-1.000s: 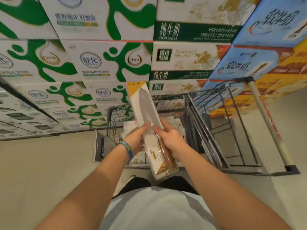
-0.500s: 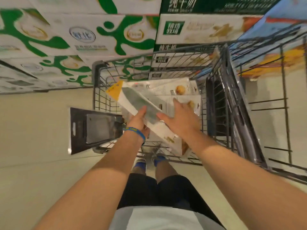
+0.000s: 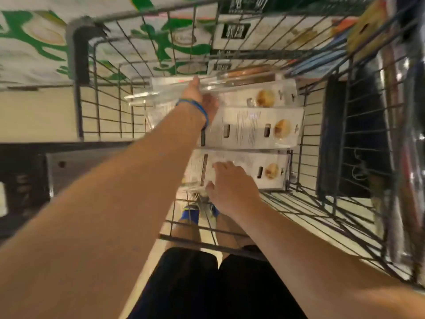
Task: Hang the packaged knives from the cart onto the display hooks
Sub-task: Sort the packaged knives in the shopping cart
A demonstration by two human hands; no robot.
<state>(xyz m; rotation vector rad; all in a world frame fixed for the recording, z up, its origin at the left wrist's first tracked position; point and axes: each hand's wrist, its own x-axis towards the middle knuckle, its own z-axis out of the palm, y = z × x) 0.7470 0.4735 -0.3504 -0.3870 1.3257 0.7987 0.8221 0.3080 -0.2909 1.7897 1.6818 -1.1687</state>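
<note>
I look down into a wire shopping cart [image 3: 142,18]. Several white packaged knives lie flat on its floor, one in the middle [image 3: 253,128] and one nearest me [image 3: 262,171]. My left hand [image 3: 201,97], with a blue wristband, reaches to the far end and grips a blurred clear packaged knife with a wooden handle [image 3: 246,74], low over the others. My right hand [image 3: 230,183] rests on the left part of the nearest package, fingers spread on top. No display hooks are in view.
Stacked green-and-white milk cartons [image 3: 34,38] stand beyond the cart. A dark panel [image 3: 333,134] lines the cart's right side. A dark flat object [image 3: 23,180] sits left of the cart. My legs and shoes show below through the wires.
The knife I held up in both hands has gone down into the cart with my left hand. My right hand let go of it and dropped onto the nearest package. My view tilted downward.
</note>
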